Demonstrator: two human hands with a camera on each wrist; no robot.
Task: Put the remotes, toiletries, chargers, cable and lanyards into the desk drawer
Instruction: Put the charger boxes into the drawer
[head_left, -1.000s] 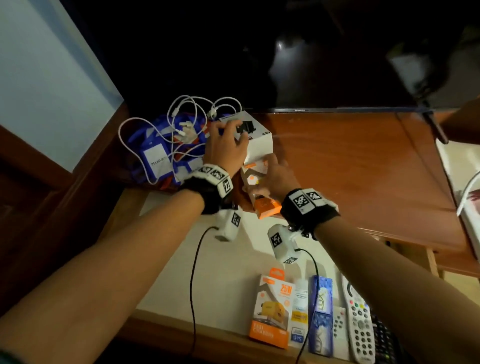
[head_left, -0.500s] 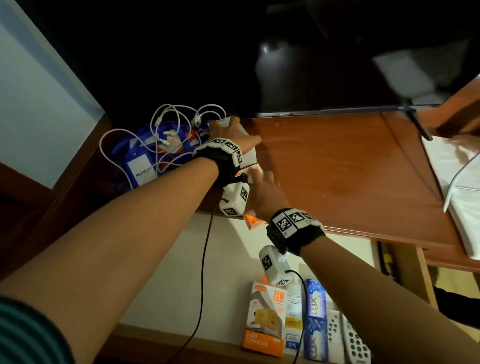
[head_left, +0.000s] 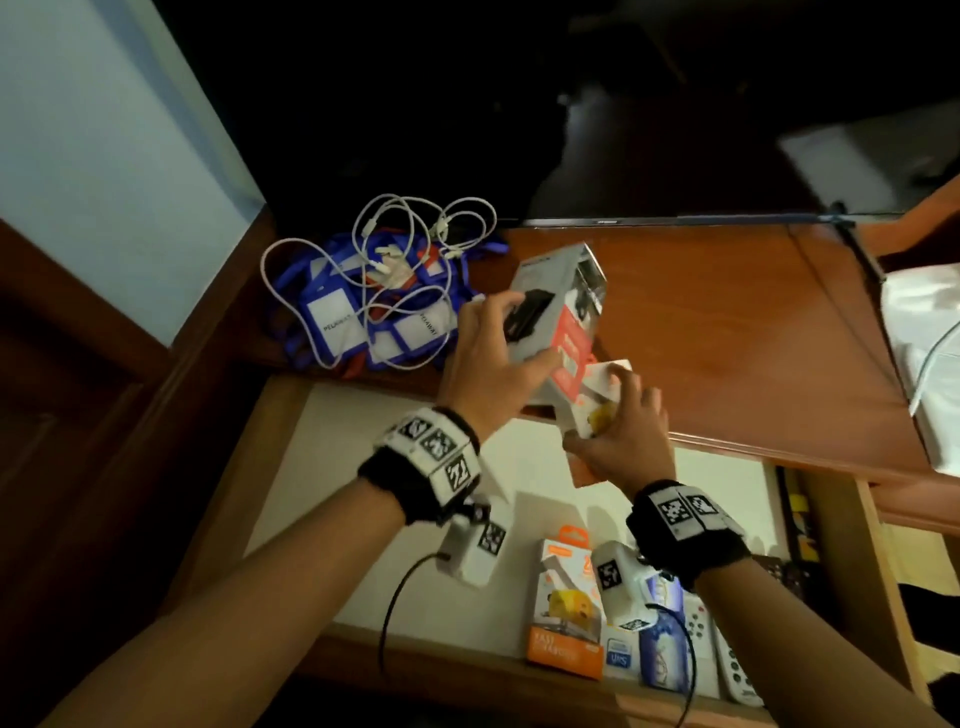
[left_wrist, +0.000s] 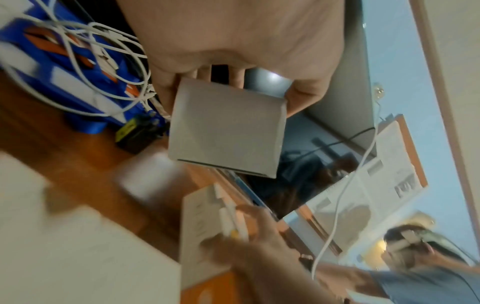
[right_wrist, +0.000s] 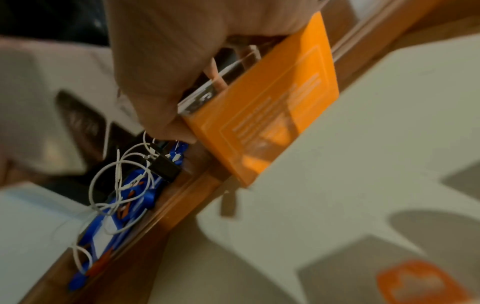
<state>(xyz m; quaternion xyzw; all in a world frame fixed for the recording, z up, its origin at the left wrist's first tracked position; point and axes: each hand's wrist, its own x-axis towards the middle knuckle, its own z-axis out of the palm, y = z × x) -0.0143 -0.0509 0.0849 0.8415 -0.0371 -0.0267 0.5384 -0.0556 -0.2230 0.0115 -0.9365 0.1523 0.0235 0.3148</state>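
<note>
My left hand (head_left: 493, 353) grips a grey charger box (head_left: 558, 306) with a red panel, lifted off the desk; its blank end (left_wrist: 226, 127) faces the left wrist camera. My right hand (head_left: 618, 431) holds a white and orange charger box (head_left: 597, 395), orange back (right_wrist: 270, 115) showing, over the desk's front edge. A tangled white cable (head_left: 395, 249) lies on blue lanyards (head_left: 332, 322) at the desk's back left. In the open drawer (head_left: 415, 499) lie an orange charger box (head_left: 566, 618), toiletry packs (head_left: 662, 649) and white remotes (head_left: 727, 654).
A dark TV screen (head_left: 675, 130) stands along the back of the wooden desk (head_left: 753, 338). White papers with a white cord (head_left: 930, 353) lie at the desk's right end. A small black block (left_wrist: 135, 133) sits by the lanyards. A wall panel (head_left: 104, 156) is on the left.
Both hands have lifted their boxes off the desk and drawn them back toward the open drawer. The camera view has tilted down a little.
</note>
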